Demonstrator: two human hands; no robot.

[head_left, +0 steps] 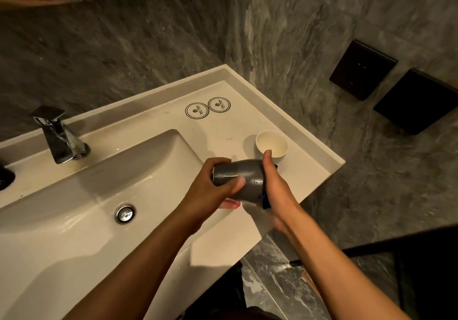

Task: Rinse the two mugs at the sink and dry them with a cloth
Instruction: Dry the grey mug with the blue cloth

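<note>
Blue cloth mostly hidden, perhaps.

I have a single head-worn wide-angle view, looking steeply down and forward from close above the counter, with the sink at left and the marble wall beyond.

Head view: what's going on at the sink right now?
A person holds a dark grey mug on its side above the counter, just right of the basin. The left hand grips its body; the right hand presses a blue cloth, mostly hidden, against its other end. A white mug stands upright on the counter behind. No water is visibly running from the tap.
</note>
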